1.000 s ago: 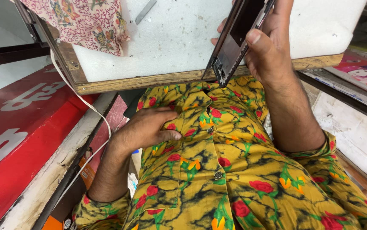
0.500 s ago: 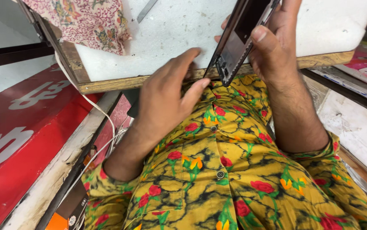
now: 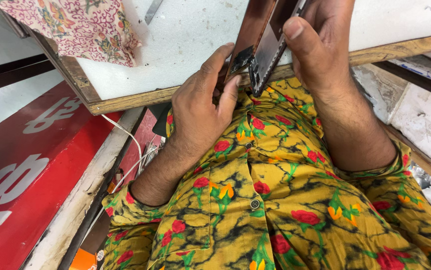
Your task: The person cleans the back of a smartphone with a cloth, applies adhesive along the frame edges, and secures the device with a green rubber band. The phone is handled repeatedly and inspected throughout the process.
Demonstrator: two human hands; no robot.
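Here the right hand [image 3: 320,45] is clamped on an opened phone [image 3: 265,42], held tilted above the white bench's [image 3: 175,45] near edge so its back shows. Left hand [image 3: 203,107] pinches the loose rear panel's [image 3: 248,37] lower corner, fingers together. Floral cloth [image 3: 75,25] lies far left.

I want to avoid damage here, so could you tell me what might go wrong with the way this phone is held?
The phone stands on edge at the table rim, pinched by the right hand; it could slip off. The left hand works at its lower corner, where a panel seems split open; prying might crack it.
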